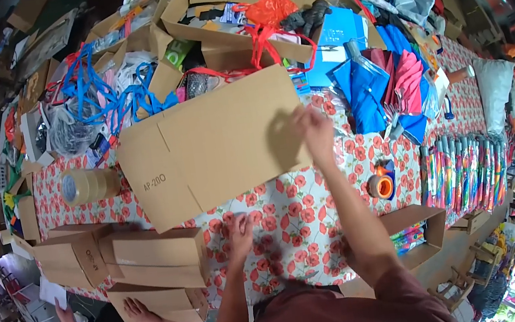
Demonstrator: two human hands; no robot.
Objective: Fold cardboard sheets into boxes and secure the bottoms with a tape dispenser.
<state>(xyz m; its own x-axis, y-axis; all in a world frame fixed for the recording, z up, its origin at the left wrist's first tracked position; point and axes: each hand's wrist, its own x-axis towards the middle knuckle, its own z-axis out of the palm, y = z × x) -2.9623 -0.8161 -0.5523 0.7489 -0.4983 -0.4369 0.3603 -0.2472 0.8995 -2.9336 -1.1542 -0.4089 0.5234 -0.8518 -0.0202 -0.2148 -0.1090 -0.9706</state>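
Flat box: a large brown flattened cardboard carton lies tilted on the table with the red-poppy patterned cloth, its far edge against the heaped goods.
Right hand: the right hand reaches across and presses on the carton's right edge, fingers spread flat; it grips nothing.
Left hand: the left hand rests on the cloth just below the carton's near edge, fingers loosely curled, empty, apart from the carton.
Left of carton: a stack of clear packing-tape rolls lies just beside its left corner.
Near left: small closed brown cardboard boxes are stacked at the table edge; another person's hand rests on the lowest one.
Behind: an open cardboard box of mixed goods, blue lanyards and folded blue and red umbrellas crowd the far side.
Right: an orange tape dispenser sits near the right forearm, with a row of packaged pens beyond.
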